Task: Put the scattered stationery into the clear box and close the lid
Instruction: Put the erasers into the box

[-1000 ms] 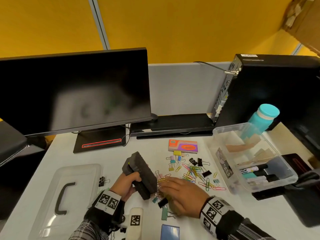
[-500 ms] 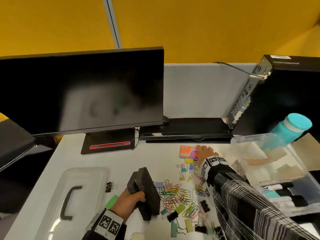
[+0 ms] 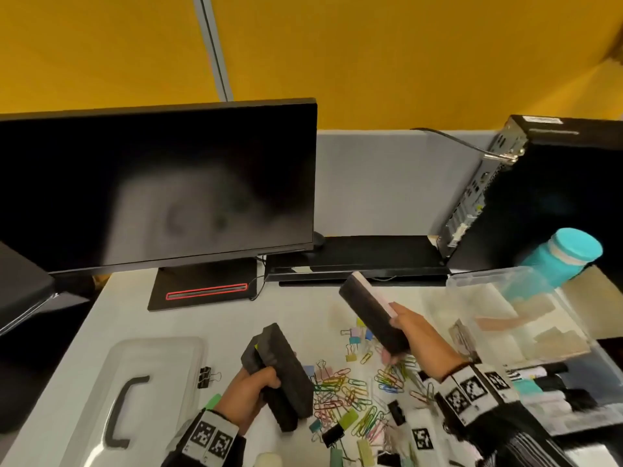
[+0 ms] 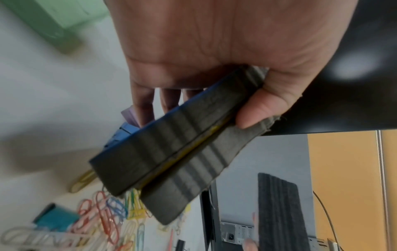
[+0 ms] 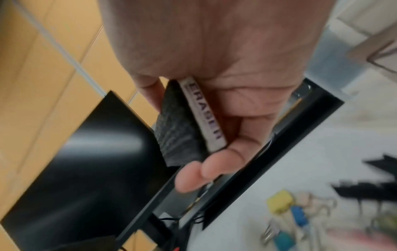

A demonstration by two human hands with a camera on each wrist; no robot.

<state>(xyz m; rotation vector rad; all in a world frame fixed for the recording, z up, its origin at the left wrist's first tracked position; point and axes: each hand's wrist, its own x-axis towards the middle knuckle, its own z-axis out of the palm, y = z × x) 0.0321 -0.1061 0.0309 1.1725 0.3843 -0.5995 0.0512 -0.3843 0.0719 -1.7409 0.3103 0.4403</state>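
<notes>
Above the paper clips (image 3: pixel 340 396), both hands grip black erasers

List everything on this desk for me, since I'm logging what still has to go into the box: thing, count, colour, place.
whiteboard erasers: two, black felt, stacked in the left hand
whiteboard eraser: one, black with white back, in the right hand
paper clips: many, mixed colours, desk centre
binder clips: several, pastel and black, among the paper clips
clear box: one, open, right, markers inside
lid: one, clear, black handle, left
monitor: one, black, back left
computer tower: one, black, back right
bottle: one, teal, behind the box
left hand: grips both erasers
right hand: grips one eraser
</notes>
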